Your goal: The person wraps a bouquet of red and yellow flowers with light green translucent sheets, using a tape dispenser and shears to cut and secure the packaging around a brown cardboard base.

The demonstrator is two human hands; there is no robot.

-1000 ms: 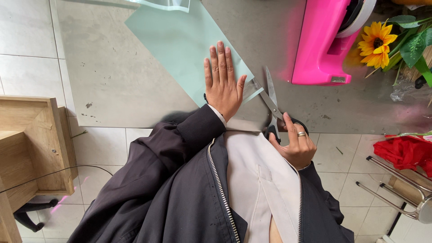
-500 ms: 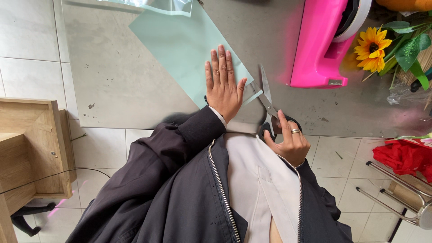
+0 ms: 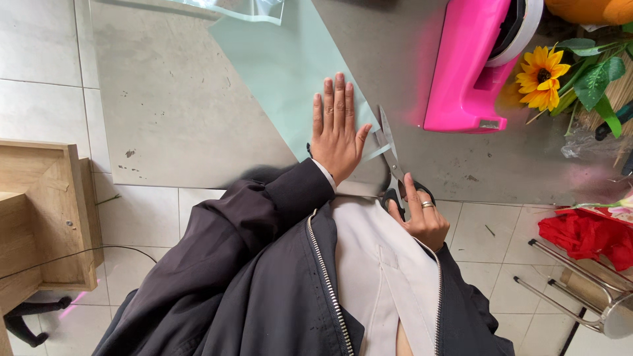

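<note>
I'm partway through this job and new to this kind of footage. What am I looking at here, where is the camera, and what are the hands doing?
There is no machine: a person works with two bare hands, filmed by a camera worn on the head, looking down past a dark zipped jacket. The left hand lies flat on a pale green sheet of paper on a grey table. The right hand, wearing a ring, grips the black handles of scissors, whose blades meet the sheet's edge beside the left thumb. Further along the table stand a pink tape dispenser and an artificial sunflower. A wooden box and something red sit at the sides above the tiled floor.
</note>
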